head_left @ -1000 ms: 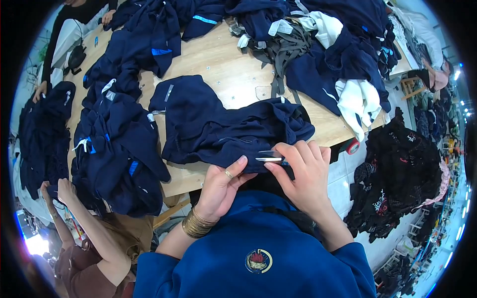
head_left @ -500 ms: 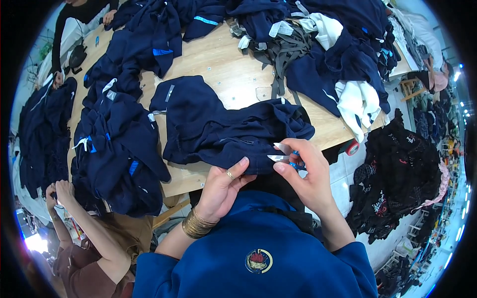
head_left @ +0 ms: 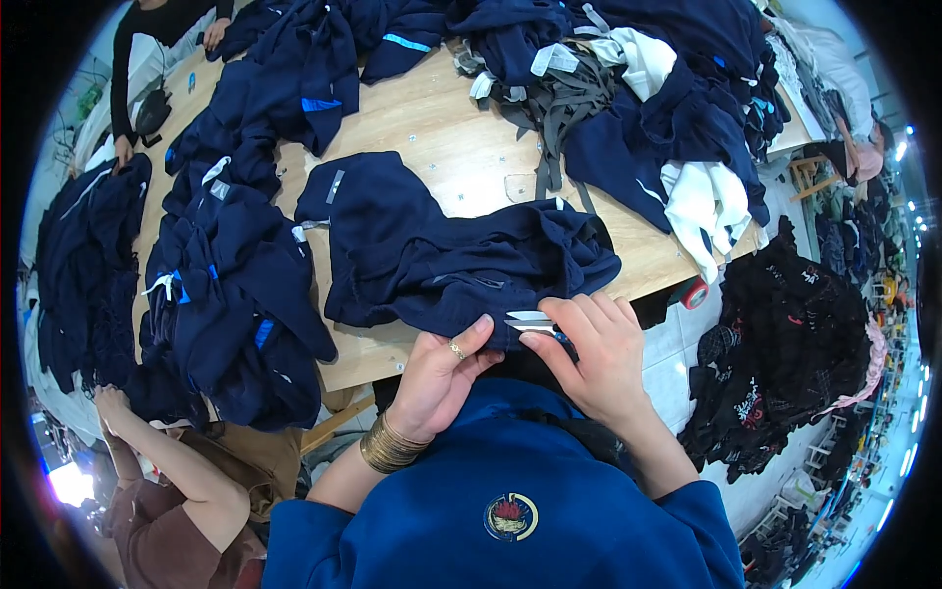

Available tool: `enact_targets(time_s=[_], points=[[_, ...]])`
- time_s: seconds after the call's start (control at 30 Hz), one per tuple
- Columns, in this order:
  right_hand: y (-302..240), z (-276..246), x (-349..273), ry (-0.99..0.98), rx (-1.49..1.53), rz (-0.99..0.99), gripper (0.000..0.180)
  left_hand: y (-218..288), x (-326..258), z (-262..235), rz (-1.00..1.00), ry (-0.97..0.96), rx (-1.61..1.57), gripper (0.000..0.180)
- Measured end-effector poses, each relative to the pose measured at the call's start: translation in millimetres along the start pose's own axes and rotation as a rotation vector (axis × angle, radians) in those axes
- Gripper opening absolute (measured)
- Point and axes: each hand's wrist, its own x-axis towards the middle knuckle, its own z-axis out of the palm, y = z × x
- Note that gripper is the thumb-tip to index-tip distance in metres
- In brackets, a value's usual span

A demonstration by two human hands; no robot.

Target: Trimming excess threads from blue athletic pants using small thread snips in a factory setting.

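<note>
At nine o'clock a heap of navy garments (head_left: 231,294) lies on the wooden table (head_left: 461,157), and just right of it the navy garment (head_left: 442,260) I am working on spreads to the near edge at six o'clock. My left hand (head_left: 442,373) pinches its hem between thumb and fingers, while my right hand (head_left: 589,348), at five o'clock, is closed around small metal snips (head_left: 530,320) whose blades touch that same hem.
</note>
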Motion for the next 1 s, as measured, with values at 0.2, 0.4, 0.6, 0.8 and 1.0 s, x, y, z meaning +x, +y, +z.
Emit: enact_targets(time_s=[0.2, 0.4, 0.6, 0.8, 1.0], points=[[-1.9, 2.1, 0.7, 0.009, 0.028, 0.004, 0.023, -2.0, 0.0, 0.4, 0.031, 0.009, 0.002, 0.022], [-1.0, 3.0, 1.2, 0.018, -0.006, 0.003, 0.021, -2.9, 1.2, -0.3, 0.051, 0.025, 0.043, 0.022], [-2.6, -0.4, 3.0, 0.031, -0.021, -0.002, 0.020, -3.4, 1.1, -0.5, 0.064, 0.023, 0.044, 0.022], [3.2, -5.1, 6.4, 0.028, 0.023, 0.077, 0.018, -4.6, 0.5, -1.8, 0.108, 0.042, 0.078, 0.030], [4.3, -8.1, 2.6, 0.029, 0.105, 0.079, 0.019, 0.8, -1.9, 2.2, 0.077, -0.051, -0.023, 0.031]])
